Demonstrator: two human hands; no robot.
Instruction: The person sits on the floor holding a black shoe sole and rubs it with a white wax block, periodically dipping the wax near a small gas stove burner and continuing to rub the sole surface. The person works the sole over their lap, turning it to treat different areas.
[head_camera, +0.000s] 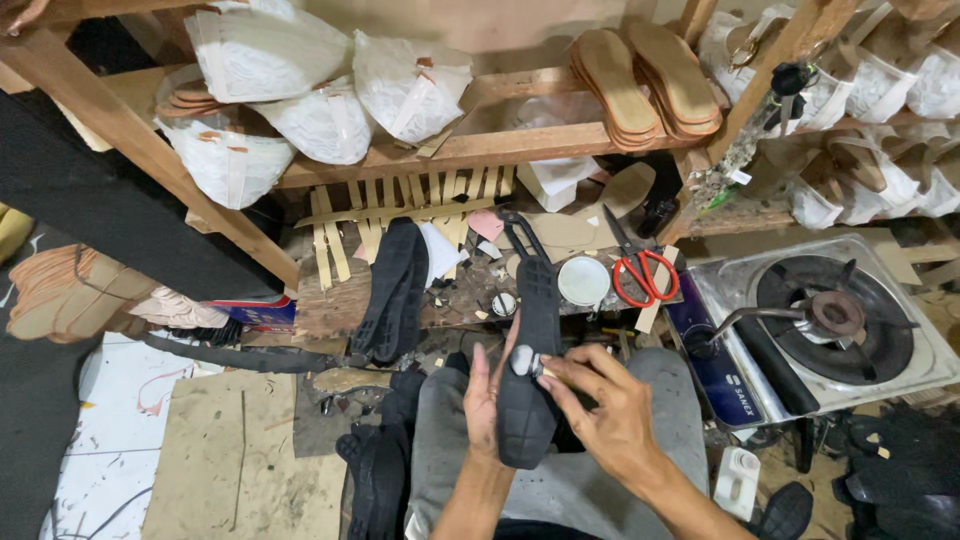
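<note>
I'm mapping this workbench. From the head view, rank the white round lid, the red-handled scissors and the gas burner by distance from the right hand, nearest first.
1. White round lid: just above the right hand, on the bench.
2. Red-handled scissors: right of the lid, a bit farther.
3. Gas burner: far right, on the stove.

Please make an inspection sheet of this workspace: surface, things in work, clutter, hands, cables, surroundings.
Surface: wooden bench, littered with scraps.
Job's things: black sole held over the lap; small pale piece on it.
Clutter: second black sole, red scissors, round white lid, cardboard strips.
Hands: left hand supports the sole; right hand pinches at the pale piece.
Cables: nothing seen.
Surroundings: gas stove at right; shelf with bagged goods and tan insoles.
</note>
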